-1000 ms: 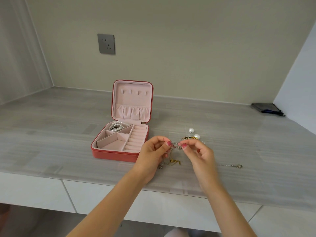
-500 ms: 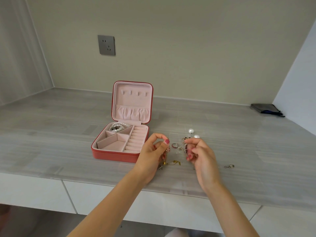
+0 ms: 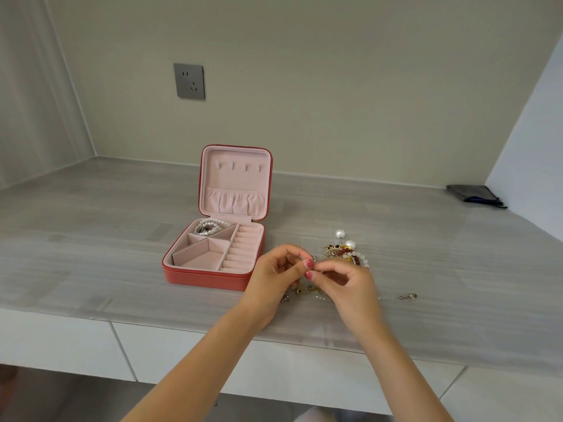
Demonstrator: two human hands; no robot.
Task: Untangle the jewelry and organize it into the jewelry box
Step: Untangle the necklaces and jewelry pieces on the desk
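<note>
Both the left hand [image 3: 275, 271] and right hand [image 3: 342, 277] pinch a tiny silver piece, too small to identify, just above the grey counter [image 3: 91, 254], with the open coral-red jewelry box [image 3: 210, 277] lying immediately left, nearest the left hand, and the tangled bead-and-pearl heap [image 3: 345, 252] just behind the right fingers [image 3: 320, 271].

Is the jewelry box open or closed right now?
Open. The jewelry box has its lid standing upright at the back, so the pink compartments show, and a pearl strand lies in the rear one.
</note>
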